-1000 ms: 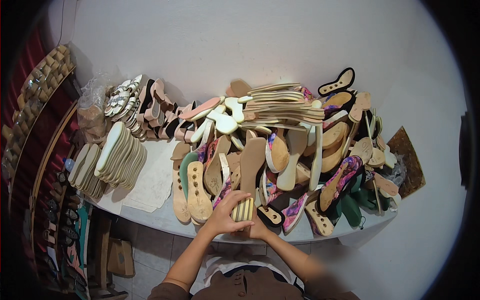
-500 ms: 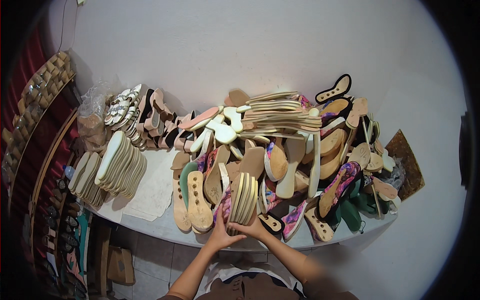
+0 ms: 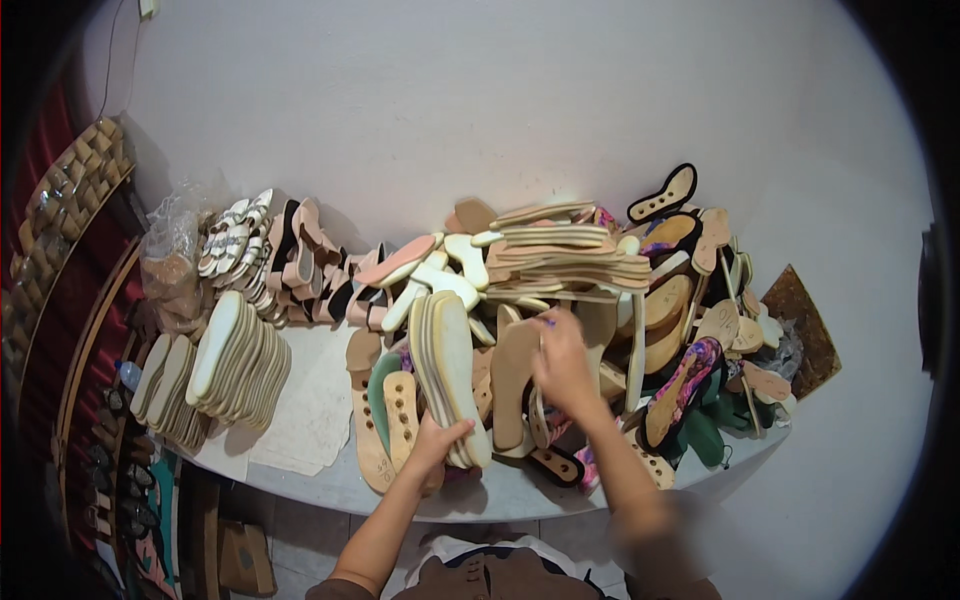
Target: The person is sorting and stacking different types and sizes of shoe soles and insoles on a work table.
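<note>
the insole stack (image 3: 441,370) is striped cream and grey, the curtain (image 3: 55,145) red.

Plain pale wall (image 3: 520,90), light-topped table (image 3: 330,486), grey tiled floor (image 3: 312,542).
Left side: wood-edged shelves (image 3: 97,310), dark red cloth (image 3: 52,165) behind. Soft indoor light.

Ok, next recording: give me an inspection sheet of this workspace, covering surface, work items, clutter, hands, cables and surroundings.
Surface: pale table, white paper on its left part.
Work items: stack of pale shoe soles, held upright; tan sole beside it.
Clutter: heap of wedge soles, white strappy sandals, clear plastic bag.
Hands: left hand grips the stack near its lower end; right hand is at the tan sole's upper end, grip unclear.
Cables: thin cord on the wall, upper left.
Surroundings: red curtain, cardboard box below the table.
</note>
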Demonstrator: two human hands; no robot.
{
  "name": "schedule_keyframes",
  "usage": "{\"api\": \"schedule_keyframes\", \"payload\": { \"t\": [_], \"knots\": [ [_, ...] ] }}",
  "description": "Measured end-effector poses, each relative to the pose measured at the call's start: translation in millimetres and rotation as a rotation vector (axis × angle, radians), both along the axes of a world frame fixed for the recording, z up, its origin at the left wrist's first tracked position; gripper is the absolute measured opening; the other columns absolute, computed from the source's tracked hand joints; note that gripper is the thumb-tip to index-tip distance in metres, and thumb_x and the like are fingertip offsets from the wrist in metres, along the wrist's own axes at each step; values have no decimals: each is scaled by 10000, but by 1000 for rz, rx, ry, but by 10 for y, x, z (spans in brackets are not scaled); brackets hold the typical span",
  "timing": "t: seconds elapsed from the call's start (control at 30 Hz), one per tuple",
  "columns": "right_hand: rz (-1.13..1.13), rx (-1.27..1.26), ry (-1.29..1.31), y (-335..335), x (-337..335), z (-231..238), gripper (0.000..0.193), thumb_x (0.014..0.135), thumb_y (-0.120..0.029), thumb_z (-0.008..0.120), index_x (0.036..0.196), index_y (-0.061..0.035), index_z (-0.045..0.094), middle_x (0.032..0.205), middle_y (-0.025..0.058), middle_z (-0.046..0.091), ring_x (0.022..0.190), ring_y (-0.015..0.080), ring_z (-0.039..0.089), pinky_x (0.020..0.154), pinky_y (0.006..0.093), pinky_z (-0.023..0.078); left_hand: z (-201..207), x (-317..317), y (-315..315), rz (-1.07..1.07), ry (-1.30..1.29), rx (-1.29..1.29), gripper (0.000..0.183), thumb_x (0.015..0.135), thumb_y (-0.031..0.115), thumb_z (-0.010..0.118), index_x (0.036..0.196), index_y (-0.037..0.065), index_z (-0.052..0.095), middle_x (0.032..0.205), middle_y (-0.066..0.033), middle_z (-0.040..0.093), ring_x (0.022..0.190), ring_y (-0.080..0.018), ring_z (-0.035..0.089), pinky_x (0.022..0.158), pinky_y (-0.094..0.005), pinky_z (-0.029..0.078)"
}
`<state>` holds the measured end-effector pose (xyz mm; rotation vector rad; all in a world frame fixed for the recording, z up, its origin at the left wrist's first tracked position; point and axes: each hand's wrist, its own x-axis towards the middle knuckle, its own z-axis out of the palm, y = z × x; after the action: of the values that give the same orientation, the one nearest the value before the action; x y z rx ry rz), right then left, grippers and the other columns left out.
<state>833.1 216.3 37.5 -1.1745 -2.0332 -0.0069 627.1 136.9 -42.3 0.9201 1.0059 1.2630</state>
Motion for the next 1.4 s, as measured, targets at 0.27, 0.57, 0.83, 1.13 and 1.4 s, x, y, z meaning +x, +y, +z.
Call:
{"api": "schedule_keyframes", "payload": {
  "t": [0.27, 0.57, 0.83, 1.13, 1.4],
  "knots": [
    [-544, 217, -728, 825, 849, 269, 398, 692, -89, 567, 1087, -126, 533, 1003, 115, 510, 1068, 278, 437, 933, 391, 322, 249, -48, 428, -142, -49, -74, 474, 739, 135, 638, 1146, 6, 433, 967, -64, 544, 849, -135, 547, 737, -280, 456],
    [-517, -48, -727, 1231, 975, 448, 447, 624, -143, 637, 1056, -110, 525, 946, 133, 560, 896, 300, 548, 761, 385, 425, 158, -158, 576, -142, -36, -97, 487, 729, 140, 648, 1147, 8, 435, 956, -60, 543, 844, -146, 549, 735, -280, 455],
    [-352, -412, -315, 1244, 508, 909, 345, 681, -228, 628, 955, -32, 552, 936, 188, 613, 896, 337, 580, 765, 413, 458, 182, -424, 679, -103, -97, -82, 471, 734, 135, 645, 1135, -5, 441, 969, -73, 553, 866, -145, 552, 762, -281, 459],
    [51, -697, 379, 1353, 208, 450, 525, 688, -221, 711, 1112, 31, 529, 1067, 130, 582, 972, 193, 547, 826, 312, 426, 61, -667, 803, -3, -210, -105, 460, 744, 150, 649, 1125, -5, 445, 993, -86, 549, 875, -165, 559, 755, -292, 465],
    [165, -766, 929, 1055, -26, 398, 488, 768, -177, 661, 1171, -10, 443, 1039, 99, 577, 876, 164, 573, 747, 297, 470, 10, -839, 803, -33, -320, -179, 439, 749, 149, 643, 1113, 2, 446, 959, -89, 546, 859, -173, 573, 730, -333, 502]
  ]
}}
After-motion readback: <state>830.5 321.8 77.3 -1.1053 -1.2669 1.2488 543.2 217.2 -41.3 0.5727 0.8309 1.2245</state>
